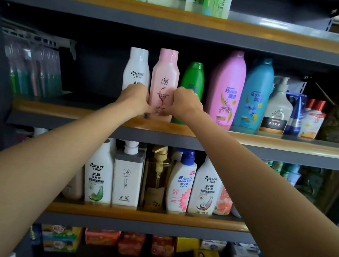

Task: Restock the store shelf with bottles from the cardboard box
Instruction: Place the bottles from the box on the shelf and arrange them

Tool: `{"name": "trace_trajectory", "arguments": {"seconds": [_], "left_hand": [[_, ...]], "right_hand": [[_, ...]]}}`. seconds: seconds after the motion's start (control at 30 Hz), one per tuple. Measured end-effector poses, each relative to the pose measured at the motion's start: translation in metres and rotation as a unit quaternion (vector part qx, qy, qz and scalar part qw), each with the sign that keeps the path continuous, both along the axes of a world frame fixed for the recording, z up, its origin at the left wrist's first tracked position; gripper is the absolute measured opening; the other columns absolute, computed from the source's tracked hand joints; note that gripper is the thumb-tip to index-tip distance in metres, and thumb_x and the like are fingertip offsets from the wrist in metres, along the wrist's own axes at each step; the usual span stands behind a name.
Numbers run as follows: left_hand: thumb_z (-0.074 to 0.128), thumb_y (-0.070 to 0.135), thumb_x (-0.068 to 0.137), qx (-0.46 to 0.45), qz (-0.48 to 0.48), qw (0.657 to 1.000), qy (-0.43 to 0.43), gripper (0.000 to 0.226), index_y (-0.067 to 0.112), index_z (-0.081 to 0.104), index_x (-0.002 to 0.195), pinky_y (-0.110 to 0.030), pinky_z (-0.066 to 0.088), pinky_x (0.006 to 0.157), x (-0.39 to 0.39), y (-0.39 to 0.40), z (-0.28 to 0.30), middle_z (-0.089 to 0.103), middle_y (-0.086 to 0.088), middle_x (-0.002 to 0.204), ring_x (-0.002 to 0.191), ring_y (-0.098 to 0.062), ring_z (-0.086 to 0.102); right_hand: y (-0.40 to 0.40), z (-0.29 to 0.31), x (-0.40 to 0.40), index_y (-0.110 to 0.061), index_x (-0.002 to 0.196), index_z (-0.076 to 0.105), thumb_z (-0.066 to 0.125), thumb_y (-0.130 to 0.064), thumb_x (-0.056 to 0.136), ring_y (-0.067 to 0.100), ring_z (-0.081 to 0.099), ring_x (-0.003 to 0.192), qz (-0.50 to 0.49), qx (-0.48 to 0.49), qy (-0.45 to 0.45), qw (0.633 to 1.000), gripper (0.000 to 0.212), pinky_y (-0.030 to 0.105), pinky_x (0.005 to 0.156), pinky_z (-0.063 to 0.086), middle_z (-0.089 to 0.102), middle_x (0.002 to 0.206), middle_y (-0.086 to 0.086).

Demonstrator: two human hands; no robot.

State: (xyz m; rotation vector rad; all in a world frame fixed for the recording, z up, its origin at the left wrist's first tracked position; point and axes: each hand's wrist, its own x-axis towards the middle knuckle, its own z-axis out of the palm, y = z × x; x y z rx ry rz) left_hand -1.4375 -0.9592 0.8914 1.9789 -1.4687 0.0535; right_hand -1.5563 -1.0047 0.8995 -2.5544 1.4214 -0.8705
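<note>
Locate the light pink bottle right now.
Head view, middle shelf: light pink bottle upright between white bottle and green bottle, both hands gripping it.

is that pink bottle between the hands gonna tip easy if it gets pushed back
Probably somewhat: the pink bottle is tall and narrow, standing upright, so a high push may tip it. Its plastic looks smooth, likely slippery. The white bottle and green bottle close beside it could catch it.

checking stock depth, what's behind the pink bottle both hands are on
Behind the pale pink bottle, held by the left hand and right hand, only the shelf's dark back shows above its cap. Anything directly behind its body is covered, so a second row cannot be ruled out.
</note>
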Motion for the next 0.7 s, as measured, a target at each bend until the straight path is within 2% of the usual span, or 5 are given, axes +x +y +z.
{"name": "trace_trajectory", "arguments": {"seconds": [0.13,0.23,0.37,0.6,0.7], "left_hand": [[0.07,0.019,0.08,-0.011,0.03,0.999,0.003,0.025,0.003,0.067,0.098,-0.028,0.043,0.07,0.0,0.0,-0.001,0.067,-0.012,0.102,0.095,-0.027,0.061],[0.059,0.012,0.086,-0.162,0.041,0.985,-0.037,0.016,0.007,0.062,0.101,-0.031,0.048,0.079,-0.01,0.015,-0.008,0.066,-0.009,0.104,0.099,-0.026,0.061],[0.049,0.006,0.084,-0.311,-0.087,0.936,-0.14,0.013,0.004,0.057,0.094,-0.03,0.041,0.075,-0.043,0.031,-0.032,0.06,-0.01,0.096,0.09,-0.024,0.055],[0.042,0.007,0.07,-0.276,-0.261,0.904,-0.196,0.018,0.002,0.056,0.081,-0.042,0.041,0.073,-0.142,0.01,-0.137,0.058,-0.014,0.079,0.08,-0.031,0.053],[0.042,0.007,0.072,-0.225,-0.306,0.91,-0.167,0.018,0.002,0.056,0.082,-0.034,0.037,0.073,-0.182,-0.004,-0.171,0.058,-0.015,0.082,0.082,-0.03,0.05]], "right_hand": [[0.0,0.001,0.003,-0.005,0.116,0.056,0.063,-0.019,0.087,0.033,0.047,0.125,-0.012,0.008,-0.003,1.0,0.033,0.039,0.09,0.046,0.056,0.124,0.014],[0.009,0.002,-0.009,-0.008,0.086,0.055,0.058,-0.026,0.089,0.026,0.055,0.097,-0.012,-0.044,-0.033,0.998,0.019,0.035,0.075,0.043,0.056,0.1,0.013],[0.028,-0.017,-0.048,-0.009,0.093,0.062,0.053,-0.03,0.087,0.031,0.061,0.091,0.012,-0.176,-0.089,0.98,0.023,0.036,0.074,0.047,0.066,0.093,0.012],[0.024,-0.111,-0.162,-0.008,0.082,0.065,0.05,-0.024,0.084,0.032,0.062,0.077,-0.033,-0.162,-0.079,0.983,0.022,0.035,0.069,0.046,0.067,0.075,0.008],[0.014,-0.144,-0.203,-0.006,0.082,0.066,0.047,-0.023,0.083,0.033,0.062,0.075,-0.051,-0.118,-0.057,0.99,0.025,0.035,0.066,0.045,0.065,0.073,0.008]]}}
